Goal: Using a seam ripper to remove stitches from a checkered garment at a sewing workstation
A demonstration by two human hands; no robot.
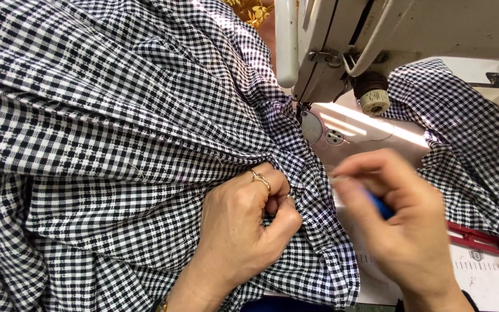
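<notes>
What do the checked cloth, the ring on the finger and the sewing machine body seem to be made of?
Checked cloth: woven fabric, likely cotton, matte, with soft gathers and loose thread ends. Ring on the left hand: gold-coloured metal, shiny. Sewing machine body: cream painted metal, probably, smooth with a slight sheen.

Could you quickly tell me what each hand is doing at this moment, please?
Left hand: closed, pinching the black-and-white checked fabric.
Right hand: blurred, fingers closed around a small blue tool; its kind cannot be told.
</notes>
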